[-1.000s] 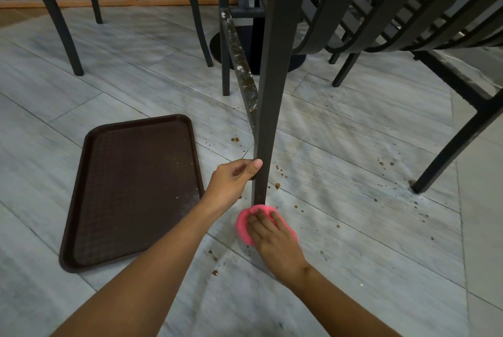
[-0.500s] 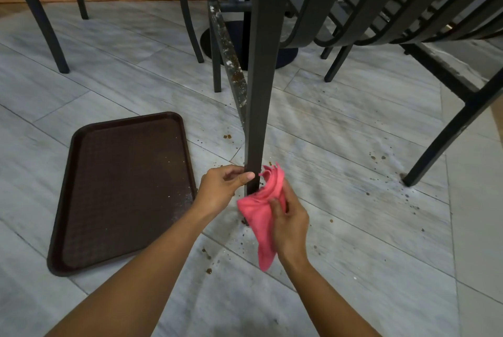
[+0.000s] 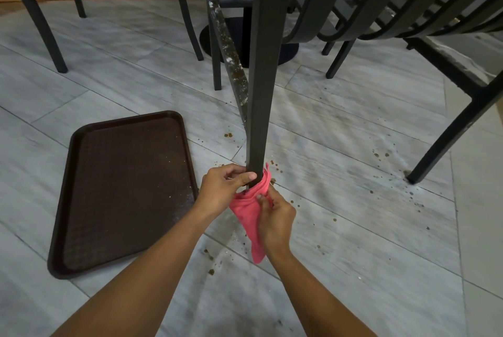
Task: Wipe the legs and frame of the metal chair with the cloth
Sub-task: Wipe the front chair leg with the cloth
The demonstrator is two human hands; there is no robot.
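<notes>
The pink cloth (image 3: 251, 210) wraps the foot of the nearest chair leg (image 3: 262, 78). The left hand (image 3: 224, 189) grips that leg just above the cloth; the right hand (image 3: 275, 218) pinches the cloth's hanging tail below. A brown tray (image 3: 122, 192) lies on the floor left of the leg.

Chair leg (image 3: 262, 86): matt dark metal, smooth. Crossbar (image 3: 230, 53) at 12 o'clock: same metal, crusted with pale and brown spatter. Cloth (image 3: 249, 214): pink soft fabric. Tray (image 3: 122, 189): brown textured plastic. Floor (image 3: 353, 227): grey veined tile, brown-speckled.
</notes>
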